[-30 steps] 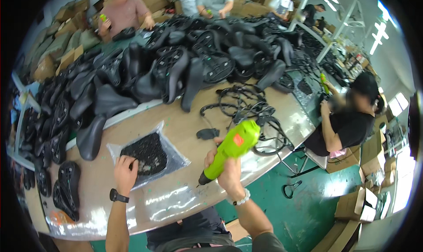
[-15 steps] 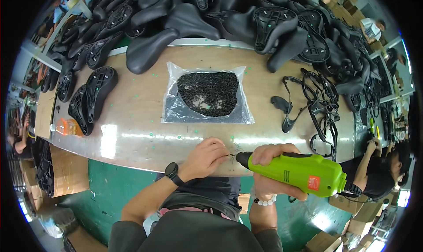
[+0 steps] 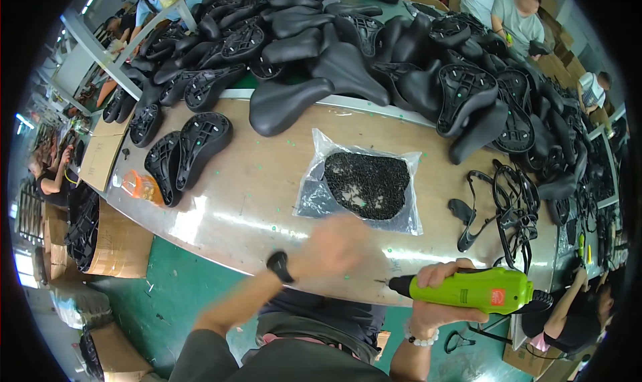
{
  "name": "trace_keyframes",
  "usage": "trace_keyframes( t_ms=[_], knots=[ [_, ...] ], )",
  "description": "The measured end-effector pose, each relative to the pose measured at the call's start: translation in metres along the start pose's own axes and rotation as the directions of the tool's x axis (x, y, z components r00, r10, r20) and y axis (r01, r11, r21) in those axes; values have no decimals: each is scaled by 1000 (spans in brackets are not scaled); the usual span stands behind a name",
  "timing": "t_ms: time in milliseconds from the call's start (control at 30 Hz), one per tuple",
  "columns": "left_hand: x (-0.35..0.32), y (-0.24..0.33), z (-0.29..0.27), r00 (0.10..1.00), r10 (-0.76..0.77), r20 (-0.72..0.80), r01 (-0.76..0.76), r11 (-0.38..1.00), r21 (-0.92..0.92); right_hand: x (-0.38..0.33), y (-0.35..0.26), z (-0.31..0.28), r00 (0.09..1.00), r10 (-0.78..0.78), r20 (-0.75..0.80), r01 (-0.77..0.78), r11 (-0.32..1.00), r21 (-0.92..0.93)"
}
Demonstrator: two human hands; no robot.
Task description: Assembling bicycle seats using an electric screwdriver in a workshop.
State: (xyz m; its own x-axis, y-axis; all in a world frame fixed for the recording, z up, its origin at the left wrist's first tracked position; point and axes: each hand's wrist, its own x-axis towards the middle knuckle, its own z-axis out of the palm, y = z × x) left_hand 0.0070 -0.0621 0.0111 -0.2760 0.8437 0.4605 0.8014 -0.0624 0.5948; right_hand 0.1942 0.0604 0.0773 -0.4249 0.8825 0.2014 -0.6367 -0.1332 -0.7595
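Observation:
My right hand grips a bright green electric screwdriver, held level over the near edge of the workbench with its black tip pointing left. My left hand, blurred by motion and with a black watch on the wrist, hovers just left of that tip; whether it holds anything is unclear. Beyond it lies a clear plastic bag heaped with small black screws. Black bicycle saddles are piled along the far side of the bench.
Two saddle bases lie underside up at the left beside a small orange packet. A tangle of black metal rails lies at the right. Cardboard boxes stand below the bench. Other people work at the surrounding benches.
My view has swung from the right end of the bench toward its middle. The screwdriver went from upright to level, and my left hand left the screw bag and came near its tip.

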Motion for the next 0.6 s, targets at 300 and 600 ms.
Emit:
trace_keyframes(
  t_ms=[300,600],
  knots=[
    [117,-228,-97,873,-334,-356,484,497,720,20,-45,-51,984,107,-140,-124,985,-119],
    [130,-206,-116,776,-383,-502,628,546,554,47,-63,-158,839,126,-530,-519,481,-707]
  ],
)
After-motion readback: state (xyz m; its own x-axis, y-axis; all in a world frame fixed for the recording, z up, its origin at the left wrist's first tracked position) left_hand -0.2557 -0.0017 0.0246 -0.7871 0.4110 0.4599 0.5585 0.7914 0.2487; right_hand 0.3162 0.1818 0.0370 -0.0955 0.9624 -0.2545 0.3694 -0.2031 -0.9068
